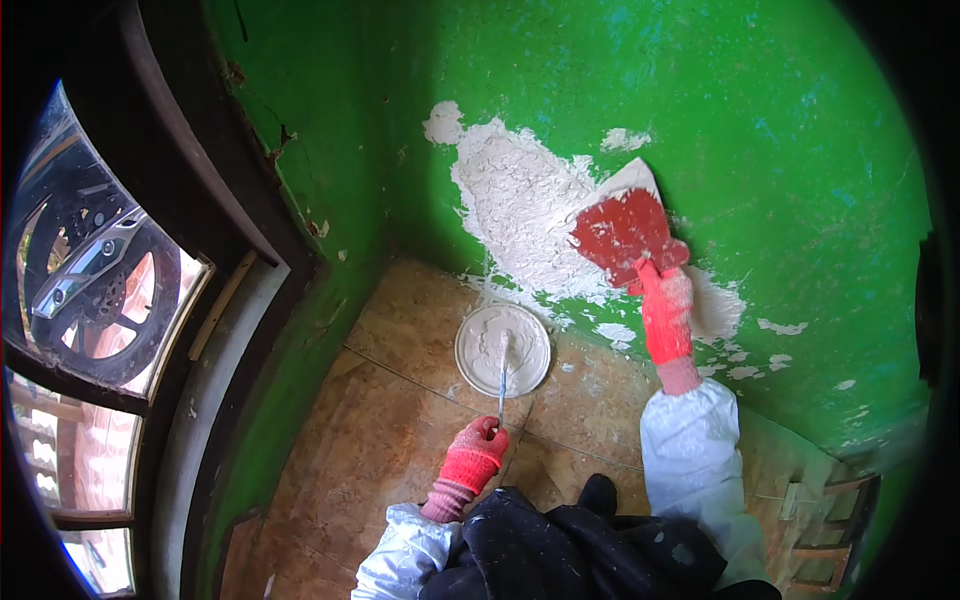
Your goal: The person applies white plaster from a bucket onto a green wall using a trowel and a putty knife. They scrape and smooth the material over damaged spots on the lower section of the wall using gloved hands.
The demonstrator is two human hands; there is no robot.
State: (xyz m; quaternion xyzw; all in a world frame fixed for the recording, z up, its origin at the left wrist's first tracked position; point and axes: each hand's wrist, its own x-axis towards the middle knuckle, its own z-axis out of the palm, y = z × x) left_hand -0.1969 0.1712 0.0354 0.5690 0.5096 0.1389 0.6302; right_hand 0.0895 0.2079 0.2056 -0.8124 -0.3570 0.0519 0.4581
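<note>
My right hand point(668, 310), in a red and pink glove, is closed round the grip of a wide red putty knife point(622, 232). The knife's putty-smeared blade lies against the green wall point(760, 190), at the right edge of a rough white putty patch point(510, 195). My left hand point(472, 456), gloved likewise, grips the lower end of a thin-handled tool point(503, 378). Its far end is coated white and rests over a round container point(460, 362) of white putty; the exact kind of tool cannot be made out.
Brown floor tiles point(400, 400) spotted with putty meet the wall's foot. At the left stands a dark-framed window point(150, 410), with a vehicle wheel point(140, 300) visible through it. A slatted wooden thing point(825, 545) is at the lower right. Smaller putty smears point(720, 310) mark the wall.
</note>
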